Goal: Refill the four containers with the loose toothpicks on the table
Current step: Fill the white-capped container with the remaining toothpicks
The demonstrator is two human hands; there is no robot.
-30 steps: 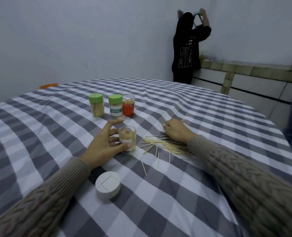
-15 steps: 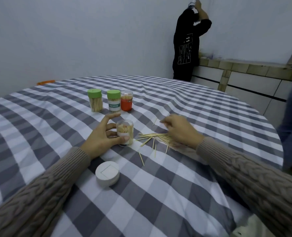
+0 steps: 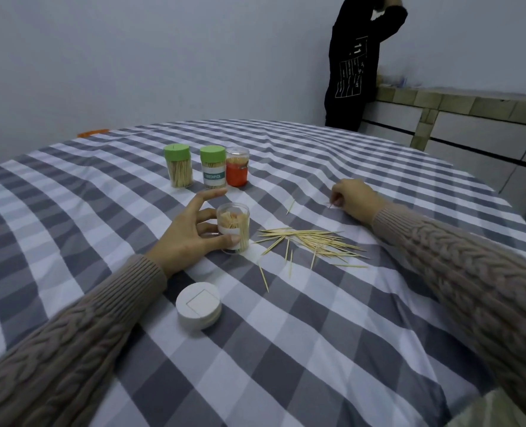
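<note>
My right hand (image 3: 352, 198) has left the toothpick pile (image 3: 312, 243) to pinch a stray toothpick (image 3: 330, 205), while my left hand (image 3: 191, 237) keeps gripping the open jar (image 3: 233, 226).

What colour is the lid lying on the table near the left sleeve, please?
White; the lid shows best in the head view, lying on the checked tablecloth.

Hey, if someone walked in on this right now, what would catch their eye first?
Probably the loose toothpicks scattered mid-table on the checked cloth, beside the open jar that the left hand holds. Behind stand two green-lidded jars and an orange one; a white lid lies nearer.
</note>
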